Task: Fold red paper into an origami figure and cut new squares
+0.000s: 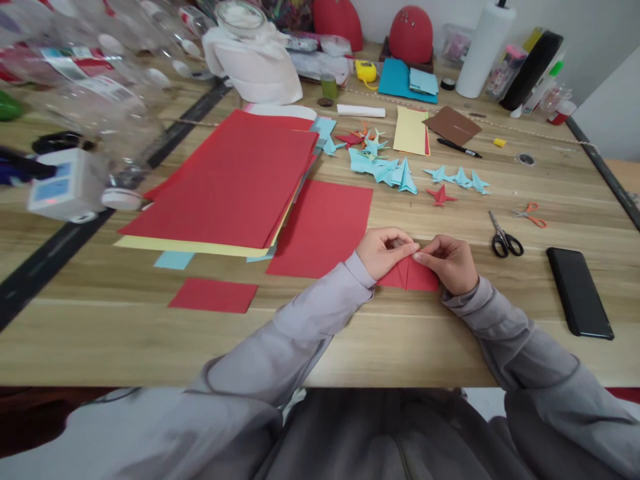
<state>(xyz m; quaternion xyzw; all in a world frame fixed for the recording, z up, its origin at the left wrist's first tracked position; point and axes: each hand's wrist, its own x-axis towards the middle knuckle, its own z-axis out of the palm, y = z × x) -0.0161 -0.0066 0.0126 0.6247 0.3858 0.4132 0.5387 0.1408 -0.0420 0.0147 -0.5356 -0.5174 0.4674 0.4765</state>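
Observation:
A small piece of red paper (419, 277) with crease lines lies near the table's front, between my hands. My left hand (384, 251) pinches its upper edge, thumb against fingers. Right beside it my right hand (450, 261) grips the same edge, the two thumb tips almost touching. The far side of the paper is hidden under my fingers. Just left of my hands lies a larger red sheet (325, 227). Behind them sit a red folded paper crane (441, 195) and a row of light blue paper cranes (461, 177).
A stack of red sheets (225, 180) stands left, with a red rectangle (214, 295) before it. On the right are black scissors (504, 241), orange scissors (531, 215) and a phone (580, 292). Plastic bottles (105, 100) crowd the far left; a white bottle (485, 50) stands behind.

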